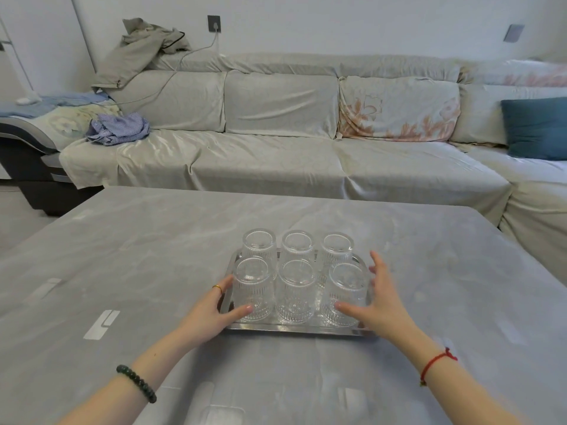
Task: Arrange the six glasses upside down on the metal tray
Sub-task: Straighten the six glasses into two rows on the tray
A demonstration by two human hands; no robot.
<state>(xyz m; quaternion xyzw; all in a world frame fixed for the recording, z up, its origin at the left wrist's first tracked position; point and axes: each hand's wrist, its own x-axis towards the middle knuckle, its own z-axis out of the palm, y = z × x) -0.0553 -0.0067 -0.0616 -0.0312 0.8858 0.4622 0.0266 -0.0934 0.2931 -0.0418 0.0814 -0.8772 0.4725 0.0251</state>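
Clear ribbed glasses (296, 277), six inverted in two rows, are standing on the metal tray (294, 329) between the hands: left hand (211, 314) and right hand (379, 305), both spread, are flanking the tray's ends on the desk (138, 256).

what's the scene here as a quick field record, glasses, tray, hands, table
glasses: six, clear, all upside down, two rows of three; front-left glass, front-right glass
tray: metal, holds all six, sits on the table
left hand: open, at the tray's left end, thumb on the front-left glass
right hand: open, at the tray's right end, thumb by the front-right glass
task state: arrangement looks complete
background: sofa behind the table
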